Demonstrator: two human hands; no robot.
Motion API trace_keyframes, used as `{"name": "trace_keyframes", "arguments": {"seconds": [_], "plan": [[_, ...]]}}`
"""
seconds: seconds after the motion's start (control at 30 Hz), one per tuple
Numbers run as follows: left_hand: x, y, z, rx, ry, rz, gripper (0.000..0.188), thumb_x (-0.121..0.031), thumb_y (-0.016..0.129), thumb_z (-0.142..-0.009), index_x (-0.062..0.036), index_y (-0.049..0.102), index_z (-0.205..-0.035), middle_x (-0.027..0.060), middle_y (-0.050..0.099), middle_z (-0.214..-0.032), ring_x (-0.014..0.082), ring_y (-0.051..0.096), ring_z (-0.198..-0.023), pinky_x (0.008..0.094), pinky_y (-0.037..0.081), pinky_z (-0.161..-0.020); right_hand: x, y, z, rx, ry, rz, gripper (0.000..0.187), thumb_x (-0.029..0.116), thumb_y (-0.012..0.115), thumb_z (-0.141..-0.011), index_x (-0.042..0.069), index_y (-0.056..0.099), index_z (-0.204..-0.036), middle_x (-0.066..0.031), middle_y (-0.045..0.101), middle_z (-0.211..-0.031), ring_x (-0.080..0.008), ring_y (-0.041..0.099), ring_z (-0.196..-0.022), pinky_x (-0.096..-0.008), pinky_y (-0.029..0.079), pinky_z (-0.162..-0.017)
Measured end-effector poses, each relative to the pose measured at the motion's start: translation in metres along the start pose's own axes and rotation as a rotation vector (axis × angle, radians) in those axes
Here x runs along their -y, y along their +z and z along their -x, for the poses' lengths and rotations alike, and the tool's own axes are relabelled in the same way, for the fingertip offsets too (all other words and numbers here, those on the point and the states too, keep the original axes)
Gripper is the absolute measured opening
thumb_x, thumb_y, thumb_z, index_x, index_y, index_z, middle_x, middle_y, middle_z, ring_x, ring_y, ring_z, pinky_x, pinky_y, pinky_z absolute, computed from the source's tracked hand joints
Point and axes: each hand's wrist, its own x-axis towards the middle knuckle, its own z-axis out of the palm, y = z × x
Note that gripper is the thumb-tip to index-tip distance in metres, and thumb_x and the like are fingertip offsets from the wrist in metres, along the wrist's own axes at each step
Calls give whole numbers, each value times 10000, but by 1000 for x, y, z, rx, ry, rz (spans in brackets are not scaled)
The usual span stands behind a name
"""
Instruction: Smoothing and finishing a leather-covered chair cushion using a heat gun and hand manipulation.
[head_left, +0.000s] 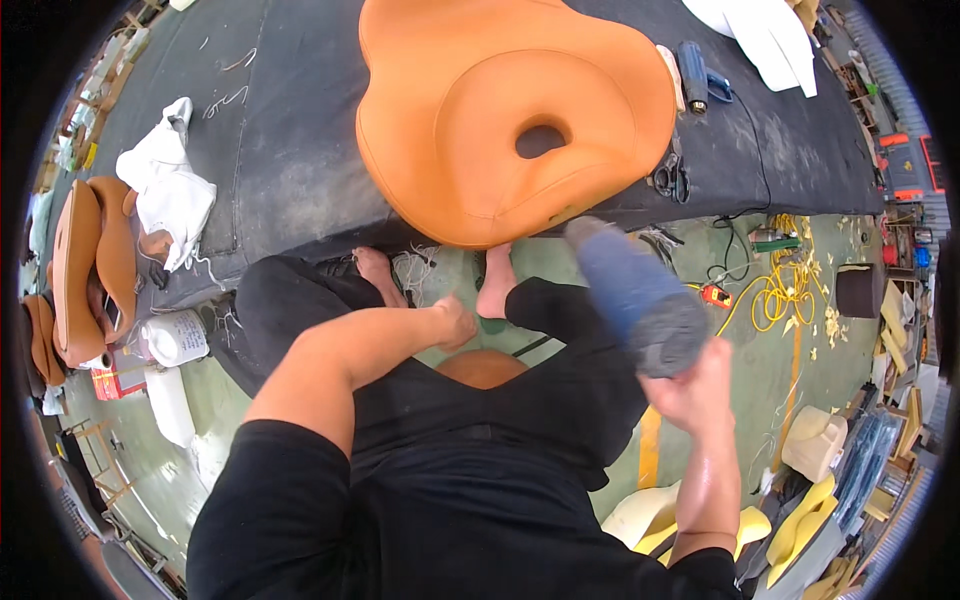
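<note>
In front of me, a padded orange seat piece (490,110) with an oval hole lies over the near edge of the dark-covered bench (300,120). My right hand (690,390) is closed round a blue heat gun (640,295) with a dark grey rear end, smeared by motion. Its nozzle points at the seat piece's lower right edge, just below it; I cannot tell whether they touch. My left hand (455,322) hangs over my lap, apart from the seat piece, its fingers curled in with nothing visible in them.
Beside the seat piece lie a second heat gun (692,75) and black scissors (672,178). White cloth (170,185) and brown upholstered pieces (80,270) are at left. A yellow cord (770,300) coils on the floor at right; a white jug (175,338) stands at left.
</note>
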Motion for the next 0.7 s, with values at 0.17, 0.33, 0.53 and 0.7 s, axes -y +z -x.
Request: {"name": "trace_keyframes", "arguments": {"seconds": [0.17, 0.33, 0.53, 0.7], "plan": [[13, 18, 4, -193, -151, 401, 466, -359, 745, -928, -33, 747, -1263, 232, 752, -1277, 382, 712, -1237, 505, 573, -1024, 32, 43, -16, 242, -286, 159, 768, 158, 810, -714, -3, 582, -1430, -184, 731, -941, -374, 743, -856, -467, 605, -752], [30, 14, 20, -501, -319, 832, 574, -424, 781, -925, 3, 705, -1300, 284, 718, -1307, 445, 675, -1257, 506, 539, -1078, 26, 72, -39, 157, -230, 237, 725, 174, 804, -778, -9, 560, -1435, -175, 726, -933, -389, 733, -857, -481, 593, -741], [45, 28, 13, -507, -362, 734, 483, -297, 767, -883, 6, 727, -1257, 263, 741, -1240, 442, 687, -1221, 516, 547, -1066, 38, 83, -37, 301, -278, 378, 750, 243, 804, -812, -16, 526, -1458, -182, 715, -917, -375, 742, -817, -473, 602, -718], [24, 29, -7, -939, 71, 59, 526, -266, 769, -786, -88, 745, -1281, 154, 633, -1468, 363, 506, -1452, 524, 401, -1224, 35, 93, -35, 183, -195, 375, 729, 234, 810, -812, -33, 543, -1436, -177, 709, -906, -365, 743, -808, -465, 608, -712]]}}
